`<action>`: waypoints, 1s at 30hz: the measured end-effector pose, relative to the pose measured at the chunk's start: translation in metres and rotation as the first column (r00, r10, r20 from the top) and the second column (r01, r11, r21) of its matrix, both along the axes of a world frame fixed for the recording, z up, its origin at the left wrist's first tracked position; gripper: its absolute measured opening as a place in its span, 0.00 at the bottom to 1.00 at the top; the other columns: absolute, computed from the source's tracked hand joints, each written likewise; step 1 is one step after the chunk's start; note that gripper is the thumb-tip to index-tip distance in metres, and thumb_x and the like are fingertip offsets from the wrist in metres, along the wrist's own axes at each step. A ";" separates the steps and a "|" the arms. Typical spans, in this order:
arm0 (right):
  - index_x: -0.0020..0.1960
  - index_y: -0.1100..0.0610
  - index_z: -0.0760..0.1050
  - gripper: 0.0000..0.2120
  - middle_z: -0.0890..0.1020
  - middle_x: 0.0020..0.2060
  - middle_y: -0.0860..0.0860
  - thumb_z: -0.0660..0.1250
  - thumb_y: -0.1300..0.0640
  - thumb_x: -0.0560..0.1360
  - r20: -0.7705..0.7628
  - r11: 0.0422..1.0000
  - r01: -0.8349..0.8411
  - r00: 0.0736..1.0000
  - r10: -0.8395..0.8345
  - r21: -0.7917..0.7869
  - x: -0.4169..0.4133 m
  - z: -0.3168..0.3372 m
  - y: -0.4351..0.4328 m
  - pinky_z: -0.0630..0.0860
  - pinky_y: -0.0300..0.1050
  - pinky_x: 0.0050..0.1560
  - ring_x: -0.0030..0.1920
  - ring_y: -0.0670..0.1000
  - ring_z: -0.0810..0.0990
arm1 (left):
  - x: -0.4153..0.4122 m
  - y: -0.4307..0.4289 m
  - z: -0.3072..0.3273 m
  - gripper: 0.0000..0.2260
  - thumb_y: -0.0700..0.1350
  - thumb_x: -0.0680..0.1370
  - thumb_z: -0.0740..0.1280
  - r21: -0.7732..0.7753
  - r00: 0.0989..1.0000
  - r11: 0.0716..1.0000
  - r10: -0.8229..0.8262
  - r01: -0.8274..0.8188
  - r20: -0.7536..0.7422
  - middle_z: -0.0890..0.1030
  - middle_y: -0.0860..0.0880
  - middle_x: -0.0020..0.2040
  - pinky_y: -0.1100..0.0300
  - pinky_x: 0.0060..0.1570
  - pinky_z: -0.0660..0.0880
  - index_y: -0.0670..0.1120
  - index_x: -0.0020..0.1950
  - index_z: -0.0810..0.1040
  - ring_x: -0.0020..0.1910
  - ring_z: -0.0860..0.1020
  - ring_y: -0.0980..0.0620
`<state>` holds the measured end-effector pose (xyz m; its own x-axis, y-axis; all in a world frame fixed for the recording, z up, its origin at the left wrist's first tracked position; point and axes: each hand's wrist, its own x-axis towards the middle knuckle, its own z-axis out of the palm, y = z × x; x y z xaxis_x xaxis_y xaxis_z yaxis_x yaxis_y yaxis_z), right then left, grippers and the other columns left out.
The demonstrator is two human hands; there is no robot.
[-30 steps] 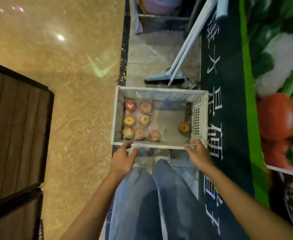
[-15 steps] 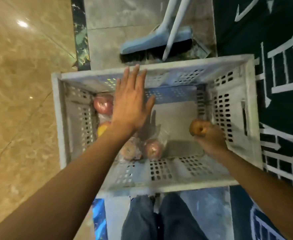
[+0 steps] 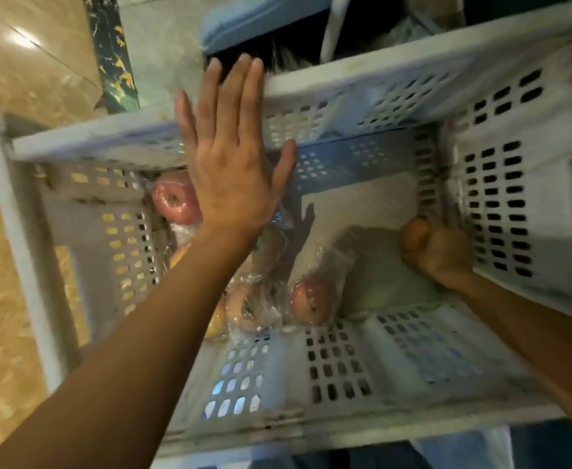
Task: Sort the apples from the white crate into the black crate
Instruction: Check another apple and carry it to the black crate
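Since no black crate appears in the head view, no transfer can be logged as done; judged stage: first pick, very early. Right hand (image 3: pixel 445 253) sits low against the right inner wall of the white crate (image 3: pixel 501 204), fingers curled round a loose apple (image 3: pixel 414 233), dull orange-brown, unwrapped, matte skin. This apple is at or just above the crate bottom; which of the two cannot be told. Left hand (image 3: pixel 230 177) is spread flat above the crate's left half, fingers (image 3: pixel 232 96) straight and close together, thumb apart, holding nothing. Its fingertips reach the far rim; contact not resolvable.

Left to move: every apple seen. Red apple (image 3: pixel 173 201) near the far left corner, glossy, round, stem dimple up. Pink-red apple (image 3: pixel 308 301) by the near wall and a paler apple (image 3: pixel 244 309) just beside it, both in crinkled clear film that catches the light. Others lie under the left forearm; count not possible.

Materials: crate is rigid moulded plastic, off-white and scuffed, walls pierced by grids of small rectangular slots, bottom smooth. Polished tan stone floor (image 3: pixel 24 96) to the left. Blue brush head (image 3: pixel 260 15) with dark bristles lies beyond the far rim.
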<state>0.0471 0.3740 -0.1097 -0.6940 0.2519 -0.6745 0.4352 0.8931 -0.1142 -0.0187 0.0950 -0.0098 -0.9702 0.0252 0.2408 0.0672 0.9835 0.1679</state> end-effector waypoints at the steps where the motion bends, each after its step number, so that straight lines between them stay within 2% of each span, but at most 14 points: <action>1: 0.70 0.50 0.64 0.39 0.63 0.71 0.60 0.77 0.53 0.63 0.012 0.996 0.071 0.997 -0.070 -0.045 -0.001 0.005 -0.003 0.70 0.56 0.64 0.66 0.63 0.67 | 0.000 0.000 0.003 0.30 0.56 0.77 0.60 -0.012 1.000 1.000 0.009 -0.009 0.021 0.67 0.44 0.73 0.45 0.72 0.46 0.40 0.74 0.63 0.73 0.62 0.41; 4: 0.65 0.48 0.66 0.36 0.73 0.62 0.56 0.79 0.53 0.61 -0.018 0.943 0.256 0.964 -0.266 -0.214 -0.003 0.033 -0.021 0.73 0.56 0.58 0.59 0.60 0.73 | -0.001 -0.002 0.016 0.32 0.58 0.77 0.57 -0.065 0.990 0.998 0.004 0.005 0.143 0.62 0.44 0.75 0.47 0.72 0.43 0.41 0.76 0.58 0.75 0.57 0.42; 7: 0.67 0.51 0.66 0.36 0.74 0.55 0.51 0.79 0.56 0.63 -0.055 0.861 0.335 0.922 -0.383 -0.382 -0.008 0.077 -0.046 0.70 0.44 0.51 0.53 0.51 0.73 | 0.000 -0.006 0.036 0.33 0.57 0.77 0.57 -0.063 0.962 0.997 -0.033 0.052 0.270 0.58 0.44 0.77 0.46 0.73 0.44 0.41 0.77 0.54 0.76 0.54 0.43; 9: 0.66 0.52 0.68 0.35 0.73 0.52 0.48 0.79 0.59 0.63 -0.056 0.789 0.373 0.889 -0.455 -0.488 -0.011 0.104 -0.063 0.69 0.41 0.47 0.50 0.48 0.72 | 0.002 -0.007 0.044 0.34 0.58 0.78 0.56 -0.065 0.927 0.994 -0.052 0.082 0.372 0.54 0.44 0.78 0.47 0.74 0.43 0.42 0.77 0.50 0.77 0.51 0.44; 12: 0.64 0.49 0.67 0.33 0.71 0.47 0.40 0.78 0.60 0.63 0.030 0.665 0.443 0.844 -0.536 -0.601 -0.014 0.148 -0.078 0.71 0.40 0.45 0.45 0.42 0.72 | -0.003 -0.011 0.063 0.35 0.58 0.79 0.56 -0.061 0.833 0.990 -0.074 0.128 0.549 0.48 0.46 0.79 0.47 0.75 0.41 0.44 0.78 0.44 0.77 0.45 0.46; 14: 0.63 0.51 0.65 0.32 0.72 0.49 0.41 0.76 0.62 0.65 0.107 0.573 0.489 0.813 -0.572 -0.657 -0.016 0.175 -0.087 0.74 0.42 0.48 0.45 0.40 0.73 | -0.008 -0.012 0.080 0.34 0.58 0.80 0.55 -0.025 0.795 0.993 -0.079 0.117 0.602 0.47 0.46 0.79 0.48 0.75 0.41 0.45 0.78 0.44 0.77 0.45 0.46; 17: 0.60 0.53 0.64 0.27 0.73 0.60 0.54 0.74 0.62 0.67 0.301 0.420 0.591 0.760 -0.575 -0.689 -0.019 0.208 -0.095 0.78 0.49 0.48 0.52 0.49 0.76 | -0.006 -0.007 0.114 0.30 0.55 0.80 0.57 0.136 0.800 0.990 -0.052 -0.037 0.597 0.56 0.45 0.77 0.48 0.75 0.48 0.45 0.77 0.52 0.76 0.54 0.46; 19: 0.60 0.50 0.67 0.30 0.72 0.63 0.54 0.77 0.56 0.62 0.441 0.334 0.665 0.716 -0.542 -0.668 -0.019 0.232 -0.097 0.77 0.51 0.49 0.57 0.54 0.76 | 0.013 -0.004 0.135 0.27 0.53 0.80 0.58 0.244 0.824 0.960 -0.023 -0.141 0.567 0.65 0.43 0.73 0.46 0.72 0.56 0.45 0.76 0.57 0.72 0.63 0.43; 21: 0.57 0.45 0.69 0.32 0.75 0.59 0.51 0.77 0.51 0.56 0.536 0.232 0.710 0.670 -0.513 -0.665 -0.017 0.261 -0.098 0.75 0.49 0.46 0.54 0.52 0.78 | 0.043 -0.004 0.154 0.26 0.54 0.80 0.58 0.295 0.799 0.930 -0.001 -0.221 0.601 0.70 0.42 0.70 0.44 0.69 0.62 0.45 0.75 0.60 0.67 0.69 0.42; 23: 0.55 0.44 0.70 0.38 0.80 0.52 0.48 0.78 0.43 0.46 0.596 0.184 0.729 0.656 -0.463 -0.660 -0.013 0.288 -0.101 0.74 0.47 0.43 0.50 0.49 0.79 | 0.078 -0.009 0.172 0.25 0.54 0.80 0.58 0.317 0.704 0.878 0.032 -0.358 0.709 0.74 0.41 0.67 0.47 0.64 0.67 0.45 0.74 0.61 0.63 0.73 0.41; 25: 0.52 0.46 0.72 0.47 0.85 0.42 0.46 0.79 0.38 0.34 0.638 0.153 0.752 0.633 -0.439 -0.641 -0.008 0.313 -0.104 0.74 0.47 0.44 0.44 0.48 0.81 | 0.109 -0.015 0.193 0.26 0.56 0.80 0.58 0.302 0.599 0.828 0.050 -0.472 0.799 0.75 0.41 0.66 0.49 0.59 0.71 0.44 0.73 0.62 0.61 0.75 0.40; 26: 0.50 0.47 0.73 0.48 0.86 0.38 0.46 0.79 0.37 0.32 0.661 0.134 0.776 0.603 -0.447 -0.617 -0.007 0.325 -0.106 0.73 0.48 0.45 0.43 0.49 0.81 | 0.121 -0.016 0.203 0.26 0.57 0.79 0.59 0.299 0.558 0.805 0.048 -0.513 0.828 0.75 0.41 0.66 0.50 0.58 0.71 0.44 0.73 0.63 0.60 0.76 0.40; 28: 0.50 0.49 0.73 0.44 0.86 0.38 0.49 0.78 0.35 0.37 0.696 0.115 0.811 0.557 -0.453 -0.573 -0.004 0.348 -0.112 0.74 0.47 0.43 0.41 0.51 0.81 | 0.141 -0.018 0.224 0.25 0.55 0.79 0.61 0.317 0.514 0.745 0.040 -0.587 0.857 0.75 0.42 0.66 0.51 0.59 0.71 0.45 0.73 0.64 0.61 0.76 0.41; 30: 0.52 0.52 0.73 0.33 0.83 0.45 0.55 0.70 0.34 0.53 0.716 0.116 0.825 0.542 -0.440 -0.553 0.000 0.370 -0.118 0.73 0.46 0.40 0.41 0.53 0.79 | 0.156 -0.019 0.242 0.25 0.53 0.79 0.62 0.335 0.490 0.696 0.028 -0.635 0.871 0.73 0.43 0.68 0.52 0.61 0.71 0.44 0.72 0.64 0.63 0.75 0.43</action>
<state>0.0469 0.2564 0.2606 -0.2761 -0.2657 -0.9237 0.9543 -0.1898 -0.2307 0.1370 0.0764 0.2324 -0.6351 -0.1825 -0.7505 -0.6922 0.5656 0.4482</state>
